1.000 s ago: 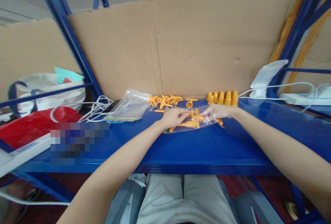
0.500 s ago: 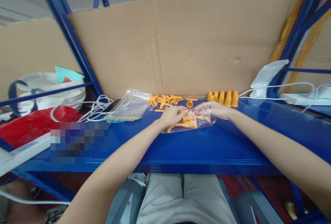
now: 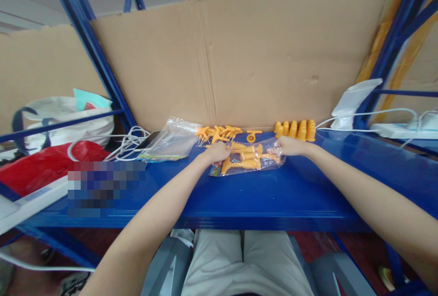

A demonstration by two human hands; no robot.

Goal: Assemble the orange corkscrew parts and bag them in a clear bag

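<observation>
A clear plastic bag (image 3: 268,166) holding several orange plastic parts (image 3: 251,163) lies on the blue shelf top. My left hand (image 3: 218,152) is closed on the bag's left end, where a colourful printed edge shows. At the right end, my right hand (image 3: 290,146) grips the plastic, its fingertips partly hidden. Behind the bag lie a pile of orange T-shaped pieces (image 3: 219,134) with small metal bits, a single round orange piece with a bar (image 3: 251,136), and a row of orange cup-like pieces (image 3: 296,130).
Flat clear bags (image 3: 171,143) lie to the left, near coiled white cables (image 3: 132,143) and a red bag (image 3: 54,163). A cardboard panel (image 3: 256,59) stands along the back. Blue posts (image 3: 102,68) frame the sides. A white power strip (image 3: 407,131) sits far right.
My left hand has slid left to the bag's end and my right hand has shifted right to the other end. The orange parts inside now show more fully.
</observation>
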